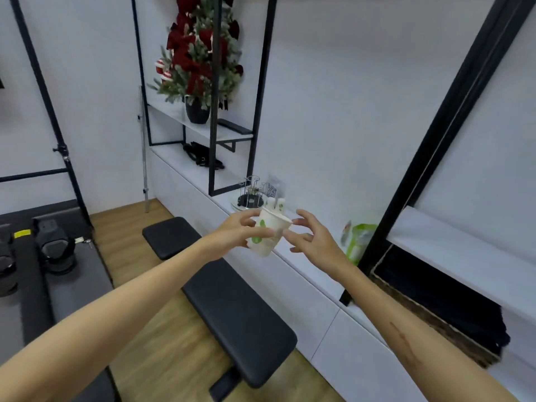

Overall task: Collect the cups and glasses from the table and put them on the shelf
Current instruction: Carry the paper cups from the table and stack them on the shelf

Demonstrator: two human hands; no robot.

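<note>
White ledge (304, 274): wire rack (250, 195), green bag (359, 242), black straps (203, 155).

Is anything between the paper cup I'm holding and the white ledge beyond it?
Nothing visible blocks it. The left hand grips the paper cup above the white ledge; the wire rack and green bag sit off to either side.

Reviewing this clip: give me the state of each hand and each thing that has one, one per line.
paper cup: tilted, held in the air
left hand: grips the cup
right hand: open, fingers spread beside the cup's rim
green bag: upright on the white ledge
</note>
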